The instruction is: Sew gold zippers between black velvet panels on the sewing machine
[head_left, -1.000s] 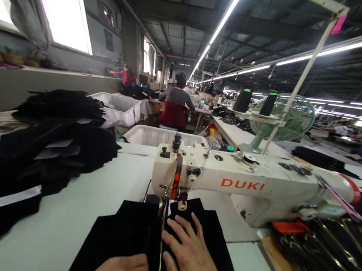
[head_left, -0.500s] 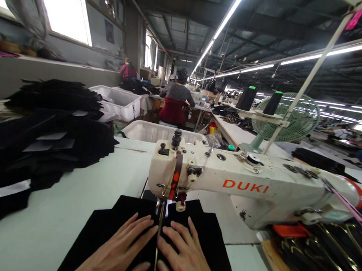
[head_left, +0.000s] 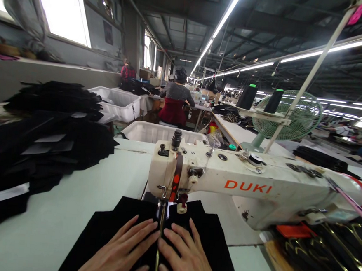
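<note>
Curled one second earlier, the left hand [head_left: 125, 247] now lies flat and farther forward. Orange lettering on the sewing machine [head_left: 206, 172] reads "DUKI". Black fabric [head_left: 102, 225], a gold-coloured strip [head_left: 157, 259] along its middle, lies at the machine's needle end. The right hand [head_left: 188, 251] mirrors the left, palm-down; both grips released.

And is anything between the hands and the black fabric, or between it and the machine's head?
Nothing visible: left hand and right hand rest on the black fabric, either side of the gold strip running up to the sewing machine's head.
</note>
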